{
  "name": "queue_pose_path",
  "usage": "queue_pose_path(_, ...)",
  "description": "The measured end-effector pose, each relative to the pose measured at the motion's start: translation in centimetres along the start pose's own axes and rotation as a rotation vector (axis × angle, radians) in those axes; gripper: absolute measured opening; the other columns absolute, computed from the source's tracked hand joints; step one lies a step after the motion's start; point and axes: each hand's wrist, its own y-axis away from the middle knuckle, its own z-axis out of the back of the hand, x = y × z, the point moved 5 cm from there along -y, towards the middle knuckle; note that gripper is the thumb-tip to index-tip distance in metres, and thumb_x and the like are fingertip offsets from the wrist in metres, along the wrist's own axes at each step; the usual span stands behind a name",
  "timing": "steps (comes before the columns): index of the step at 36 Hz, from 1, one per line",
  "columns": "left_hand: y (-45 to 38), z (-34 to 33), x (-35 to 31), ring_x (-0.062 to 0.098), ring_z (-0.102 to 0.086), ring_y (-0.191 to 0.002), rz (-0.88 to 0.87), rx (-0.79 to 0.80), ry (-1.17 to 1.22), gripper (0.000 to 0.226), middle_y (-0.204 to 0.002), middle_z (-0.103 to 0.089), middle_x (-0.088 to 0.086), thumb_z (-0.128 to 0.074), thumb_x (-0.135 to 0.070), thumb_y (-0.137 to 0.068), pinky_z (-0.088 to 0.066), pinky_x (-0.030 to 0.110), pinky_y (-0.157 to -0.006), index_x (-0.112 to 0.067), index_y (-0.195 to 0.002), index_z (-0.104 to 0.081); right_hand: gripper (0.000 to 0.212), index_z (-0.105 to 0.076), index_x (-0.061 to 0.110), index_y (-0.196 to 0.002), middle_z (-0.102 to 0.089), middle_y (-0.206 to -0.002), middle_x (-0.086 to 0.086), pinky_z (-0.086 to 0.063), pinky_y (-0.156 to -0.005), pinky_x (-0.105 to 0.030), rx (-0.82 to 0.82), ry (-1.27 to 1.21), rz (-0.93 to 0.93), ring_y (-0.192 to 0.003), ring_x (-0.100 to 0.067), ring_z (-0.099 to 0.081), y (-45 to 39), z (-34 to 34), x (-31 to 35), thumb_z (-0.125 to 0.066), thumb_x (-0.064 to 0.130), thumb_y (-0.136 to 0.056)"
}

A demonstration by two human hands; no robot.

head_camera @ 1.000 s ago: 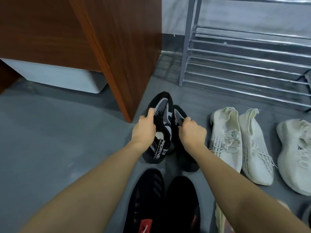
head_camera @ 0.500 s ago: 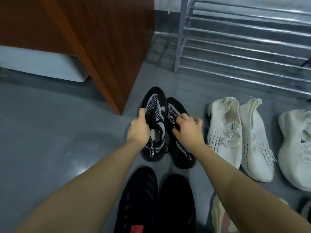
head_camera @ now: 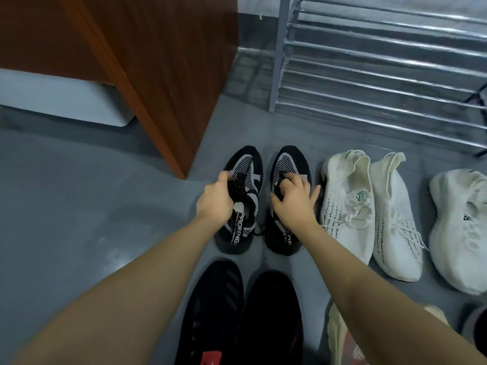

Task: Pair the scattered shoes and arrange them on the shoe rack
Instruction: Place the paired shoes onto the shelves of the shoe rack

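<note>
Black-and-grey knit pair on the floor ahead, toes toward the rack, set side by side with a narrow gap: left shoe (head_camera: 243, 198), right shoe (head_camera: 287, 201). Left hand (head_camera: 214, 200) gripping the left shoe at the lace/tongue area, fingers curled round the upper. Right hand (head_camera: 292, 202) pinching the right shoe's laces or tongue, other fingers partly spread; exact contact hidden by the hand. Probably light, soft mesh uppers that collapse under squeeze; stiffer at sole and heel. Best hold likely at collar or heel, thumb inside, or pinching both inner collars together for a one-hand carry. Laces loose, likely to snag on rails. Shoe rack (head_camera: 382, 75) beyond and to the right, metal rails, visible tiers bare. White knit pair (head_camera: 369, 214) just right of the black pair, soles down, another white shoe (head_camera: 461, 233) further right. Plain black pair (head_camera: 242, 312) nearer the body, a cream shoe (head_camera: 340, 338) at bottom right under the forearm. Wooden cabinet (head_camera: 158, 61) to the left. Pairing looks mostly done, racking not yet started.
</note>
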Motion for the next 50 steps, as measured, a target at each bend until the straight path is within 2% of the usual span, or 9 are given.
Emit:
queue_pose_path(2, -0.2, 0.0, -0.3, 0.034, -0.060, -0.086, -0.011, 0.009, -0.001, 0.058, -0.095, -0.060, 0.017, -0.032, 0.009, -0.085, -0.053, 0.049, -0.075, -0.020, -0.135, -0.037, 0.016, -0.055, 0.010, -0.092, -0.039, -0.142, -0.001, -0.005, -0.114, -0.059, 0.019, -0.092, -0.020, -0.135, -0.028, -0.027, 0.2, -0.1, -0.1, -0.050, 0.025, -0.093)
queue_pose_path(5, -0.3, -0.3, -1.1, 0.036, -0.060, -0.085, -0.037, 0.038, -0.008, 0.062, -0.097, -0.061, 0.019, -0.032, 0.011, -0.083, -0.054, 0.048, -0.075, -0.021, -0.136, -0.037, 0.019, -0.054, 0.007, -0.096, -0.049, -0.125, -0.004, -0.031, -0.104, -0.056, -0.004, -0.136, -0.045, -0.120, -0.026, -0.040, 0.7, 0.1, 0.5, -0.045, 0.023, -0.094)
queue_pose_path(10, 0.1, -0.9, -1.2, 0.035, -0.059, -0.093, -0.026, 0.045, -0.052, 0.067, -0.108, -0.057, 0.017, -0.033, 0.010, -0.084, -0.052, 0.044, -0.083, -0.024, -0.142, -0.034, 0.021, -0.052, 0.006, -0.096, -0.048, -0.114, -0.005, -0.041, -0.093, -0.052, -0.003, 0.026, -0.008, -0.113, -0.025, -0.041, 1.6, 0.0, 1.1, -0.041, 0.023, -0.094)
queue_pose_path(18, 1.3, -0.1, -2.3, 0.033, -0.044, -0.117, -0.128, 0.035, -0.339, 0.055, -0.131, -0.042, 0.013, -0.043, -0.001, -0.088, -0.043, 0.041, -0.087, -0.018, -0.140, -0.034, 0.032, -0.050, 0.007, -0.114, -0.045, -0.126, -0.006, -0.040, -0.096, -0.050, -0.008, 0.150, 0.037, -0.119, -0.026, -0.040, 2.1, -0.1, 1.5, -0.040, 0.033, -0.098)
queue_pose_path(26, 2.0, 1.0, -5.1, 0.029, -0.042, -0.116, -0.338, -0.134, -0.406, 0.047, -0.130, -0.043, 0.009, -0.041, -0.013, -0.093, -0.037, 0.036, -0.094, -0.014, -0.139, -0.035, 0.035, -0.056, 0.003, -0.101, -0.053, -0.115, -0.012, -0.039, -0.085, -0.044, -0.237, 0.279, 0.107, -0.103, -0.033, -0.052, 3.5, 2.1, 1.1, -0.043, 0.035, -0.096)
queue_pose_path(32, 1.9, -0.6, -9.0, 0.027, -0.040, -0.121, -0.451, -0.106, -0.355, 0.038, -0.132, -0.044, 0.009, -0.044, -0.014, -0.093, -0.034, 0.034, -0.100, -0.009, -0.131, -0.043, 0.020, -0.057, 0.002, -0.088, -0.058, -0.098, -0.016, -0.044, -0.070, -0.042, -0.386, 0.249, 0.108, -0.083, -0.036, -0.057, 3.6, 4.8, -1.7, -0.057, 0.022, -0.088)
queue_pose_path(38, 1.6, -3.3, -13.3, 0.026, -0.041, -0.121, -0.554, -0.022, -0.370, 0.037, -0.132, -0.046, 0.006, -0.041, -0.011, -0.094, -0.034, 0.034, -0.100, -0.010, -0.131, -0.045, 0.026, -0.051, 0.002, -0.111, -0.050, -0.116, -0.015, -0.039, -0.086, -0.041, -0.325, 0.250, -0.038, -0.103, -0.033, -0.049, 1.5, 9.1, -5.9, -0.047, 0.020, -0.091)
queue_pose_path(43, 1.5, -6.2, -16.7, 0.027, -0.041, -0.119, -0.642, 0.077, -0.398, 0.038, -0.131, -0.049, 0.006, -0.041, -0.011, -0.093, -0.035, 0.037, -0.100, -0.012, -0.131, -0.046, 0.027, -0.050, -0.001, -0.109, -0.051, -0.109, -0.018, -0.037, -0.082, -0.043, -0.339, 0.287, -0.179, -0.099, -0.038, -0.048, 2.3, 10.1, -11.4, -0.052, 0.011, -0.084)
queue_pose_path(50, 1.6, -10.7, -20.1, 0.023, -0.032, -0.131, -0.751, 0.231, -0.507, 0.054, -0.144, -0.038, -0.002, -0.053, -0.016, -0.089, -0.027, 0.040, -0.104, -0.021, -0.141, -0.036, 0.049, -0.042, 0.004, -0.129, -0.049, -0.126, -0.016, -0.026, -0.097, -0.043, -0.317, 0.184, -0.306, -0.116, -0.036, -0.043, 3.1, 9.7, -14.2, -0.046, 0.037, -0.094)
